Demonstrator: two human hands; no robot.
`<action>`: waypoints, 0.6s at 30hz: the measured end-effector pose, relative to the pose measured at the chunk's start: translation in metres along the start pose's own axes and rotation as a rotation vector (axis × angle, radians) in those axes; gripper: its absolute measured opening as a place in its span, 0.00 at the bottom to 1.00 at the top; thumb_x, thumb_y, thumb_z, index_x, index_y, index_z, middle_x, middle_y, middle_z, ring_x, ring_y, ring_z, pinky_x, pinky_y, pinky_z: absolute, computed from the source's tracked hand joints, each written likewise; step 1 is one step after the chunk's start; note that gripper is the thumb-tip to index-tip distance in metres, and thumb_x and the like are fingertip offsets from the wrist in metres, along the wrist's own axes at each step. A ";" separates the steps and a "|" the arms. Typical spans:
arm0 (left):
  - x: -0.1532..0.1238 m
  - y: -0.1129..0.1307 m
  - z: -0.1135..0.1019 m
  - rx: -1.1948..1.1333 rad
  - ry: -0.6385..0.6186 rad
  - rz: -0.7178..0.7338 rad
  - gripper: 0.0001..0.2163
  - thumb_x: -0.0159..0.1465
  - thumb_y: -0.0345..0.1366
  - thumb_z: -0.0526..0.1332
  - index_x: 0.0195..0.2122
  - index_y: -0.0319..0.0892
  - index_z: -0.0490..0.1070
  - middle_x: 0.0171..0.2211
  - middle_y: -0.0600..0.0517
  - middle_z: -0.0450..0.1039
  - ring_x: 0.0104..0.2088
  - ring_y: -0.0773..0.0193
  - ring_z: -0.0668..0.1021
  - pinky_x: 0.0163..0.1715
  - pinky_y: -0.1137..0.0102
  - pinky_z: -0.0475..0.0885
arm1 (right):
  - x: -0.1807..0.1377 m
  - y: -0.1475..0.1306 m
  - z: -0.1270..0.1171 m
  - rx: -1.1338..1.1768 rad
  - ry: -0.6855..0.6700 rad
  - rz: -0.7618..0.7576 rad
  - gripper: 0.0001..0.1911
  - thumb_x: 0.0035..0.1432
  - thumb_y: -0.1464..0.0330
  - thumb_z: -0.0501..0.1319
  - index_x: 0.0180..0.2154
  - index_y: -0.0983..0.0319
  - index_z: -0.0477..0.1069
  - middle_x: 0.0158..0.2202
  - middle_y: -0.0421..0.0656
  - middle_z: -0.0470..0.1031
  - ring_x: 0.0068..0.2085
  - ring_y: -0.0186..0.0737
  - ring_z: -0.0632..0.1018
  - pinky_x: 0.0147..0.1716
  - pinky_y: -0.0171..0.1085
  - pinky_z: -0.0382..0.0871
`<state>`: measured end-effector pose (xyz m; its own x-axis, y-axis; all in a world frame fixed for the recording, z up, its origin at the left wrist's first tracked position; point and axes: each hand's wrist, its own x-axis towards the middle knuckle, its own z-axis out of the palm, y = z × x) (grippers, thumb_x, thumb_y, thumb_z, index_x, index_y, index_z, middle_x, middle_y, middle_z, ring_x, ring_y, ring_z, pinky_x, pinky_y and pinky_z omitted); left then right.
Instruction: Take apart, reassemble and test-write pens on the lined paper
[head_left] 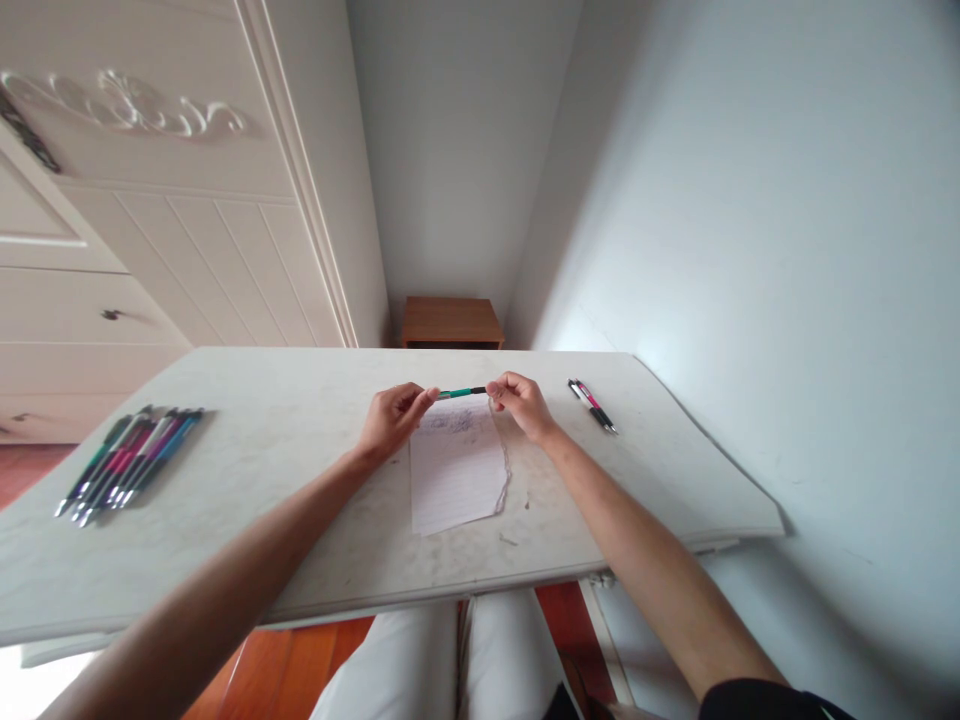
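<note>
A green pen (463, 393) is held level above the table between both hands. My left hand (392, 419) pinches its left end and my right hand (523, 403) pinches its right end. Just below the pen lies a lined sheet of paper (455, 470) with scribbles near its top edge. Several pens (127, 459) lie side by side at the table's left. Two more pens (592, 405), one pink and one dark, lie to the right of my right hand.
The white table (300, 490) stands against a pale wall on the right. A white cabinet with drawers (90, 310) stands at the left. A small brown wooden stand (451, 322) sits behind the table. My legs in white trousers (450, 660) show below the table edge.
</note>
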<state>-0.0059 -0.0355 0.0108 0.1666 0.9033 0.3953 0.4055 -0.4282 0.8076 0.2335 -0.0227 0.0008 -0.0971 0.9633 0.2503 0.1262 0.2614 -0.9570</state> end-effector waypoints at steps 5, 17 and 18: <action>-0.001 -0.002 0.001 0.059 0.002 -0.062 0.27 0.65 0.56 0.52 0.19 0.39 0.70 0.13 0.55 0.64 0.16 0.69 0.68 0.21 0.74 0.62 | 0.000 -0.001 0.001 0.003 -0.012 -0.003 0.24 0.48 0.46 0.67 0.24 0.60 0.68 0.19 0.37 0.69 0.24 0.34 0.69 0.29 0.36 0.63; -0.002 -0.004 0.003 -0.124 -0.007 -0.023 0.23 0.55 0.50 0.68 0.46 0.41 0.70 0.31 0.52 0.73 0.19 0.71 0.70 0.17 0.76 0.63 | 0.000 -0.002 -0.001 -0.002 0.024 0.006 0.24 0.48 0.45 0.67 0.25 0.60 0.68 0.19 0.37 0.69 0.24 0.35 0.69 0.30 0.36 0.64; -0.001 -0.005 0.004 -0.113 0.003 -0.013 0.22 0.55 0.50 0.68 0.45 0.41 0.70 0.32 0.52 0.73 0.19 0.72 0.70 0.17 0.76 0.63 | 0.000 -0.002 -0.001 -0.005 0.027 0.005 0.25 0.48 0.45 0.66 0.25 0.60 0.68 0.19 0.37 0.69 0.24 0.35 0.69 0.30 0.36 0.64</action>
<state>-0.0047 -0.0344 0.0041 0.1587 0.9090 0.3854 0.3039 -0.4164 0.8569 0.2347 -0.0228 0.0026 -0.0698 0.9659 0.2492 0.1314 0.2566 -0.9576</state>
